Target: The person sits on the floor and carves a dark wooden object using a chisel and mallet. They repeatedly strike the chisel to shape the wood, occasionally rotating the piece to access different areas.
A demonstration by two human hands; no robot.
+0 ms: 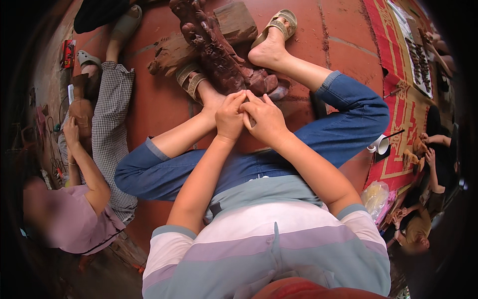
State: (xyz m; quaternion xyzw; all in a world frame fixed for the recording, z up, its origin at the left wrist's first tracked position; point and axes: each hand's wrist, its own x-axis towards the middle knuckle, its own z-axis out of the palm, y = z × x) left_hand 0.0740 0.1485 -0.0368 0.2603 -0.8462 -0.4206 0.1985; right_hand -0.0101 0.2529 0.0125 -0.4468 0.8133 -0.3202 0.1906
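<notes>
A dark reddish-brown carved wooden sculpture (211,52) lies tilted in front of me, between my sandalled feet, propped across rough wood pieces. At its near end my left hand (230,117) and my right hand (265,119) come together, fingertips touching. Both hands are closed, fingers bent and pressed inward at the base of the carving. Whatever they pinch is too small or too hidden to name. Beside my right fingers sits the rounded, lumpy lower end of the sculpture.
Wood blocks (236,22) support the carving on the red tile floor (159,99). To the left, a person in checked trousers (112,99) holds a wooden figure (80,117). On the right are a red-and-tan mat (398,149), a white mug (381,144), a tool tray (418,65) and other people's hands.
</notes>
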